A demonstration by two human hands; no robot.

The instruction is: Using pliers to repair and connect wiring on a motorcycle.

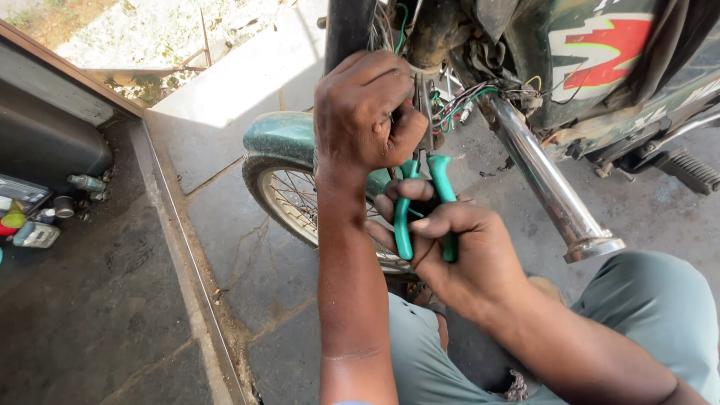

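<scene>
Green-handled pliers (424,206) clamped in right hand (457,251) grip, left hand (365,109) fisted on wires (459,101), small jars (45,214) aside.

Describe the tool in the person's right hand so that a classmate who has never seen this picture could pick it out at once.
Start at the motorcycle and its spoked front wheel. Just in front of that wheel, two hands meet: the left hand is clenched near the wiring, and the right hand below it holds the pliers. Their two bright green handles stand out against the dark metal around them.
</scene>
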